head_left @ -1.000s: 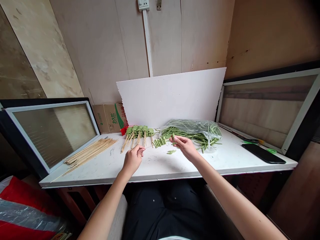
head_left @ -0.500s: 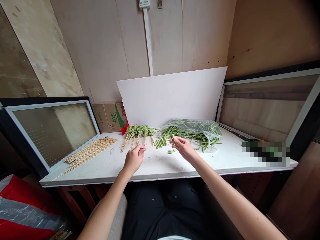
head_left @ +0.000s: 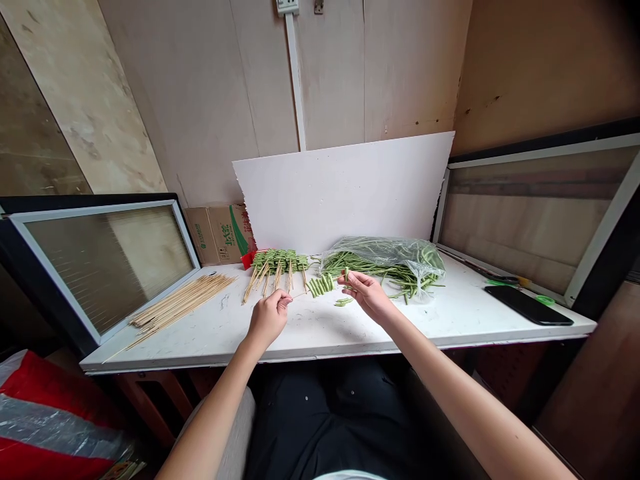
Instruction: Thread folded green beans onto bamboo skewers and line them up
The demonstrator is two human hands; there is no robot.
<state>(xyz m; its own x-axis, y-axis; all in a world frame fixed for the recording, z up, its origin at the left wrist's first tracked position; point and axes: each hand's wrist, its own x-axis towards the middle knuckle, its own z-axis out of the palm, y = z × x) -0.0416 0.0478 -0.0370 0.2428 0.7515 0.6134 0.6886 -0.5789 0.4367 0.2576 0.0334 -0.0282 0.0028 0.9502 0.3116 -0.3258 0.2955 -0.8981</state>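
My left hand [head_left: 270, 315] is closed on the plain end of a bamboo skewer [head_left: 299, 295]. Several short green bean pieces [head_left: 320, 286] sit side by side across that skewer. At its other end my right hand [head_left: 364, 291] pinches one more green bean piece [head_left: 346, 273]; whether the skewer's tip has entered it, I cannot tell. Below the right fingers a few loose bean pieces [head_left: 343, 302] lie on the white table [head_left: 320, 333]. Behind the hands are finished-looking bean skewers [head_left: 280, 261] in a stack, their bare sticks pointing towards me.
Long green beans [head_left: 370, 262] lie partly inside a clear plastic bag [head_left: 400, 250] at the back. Bare skewers [head_left: 185, 303] are piled at left. A black phone [head_left: 527, 305] and green-handled scissors [head_left: 545, 300] lie at right. A cardboard box [head_left: 215, 233] and a white board [head_left: 345, 193] stand behind.
The bean piece in my right fingers has turned more upright at the skewer's far end. My left hand keeps its hold, nearly still.
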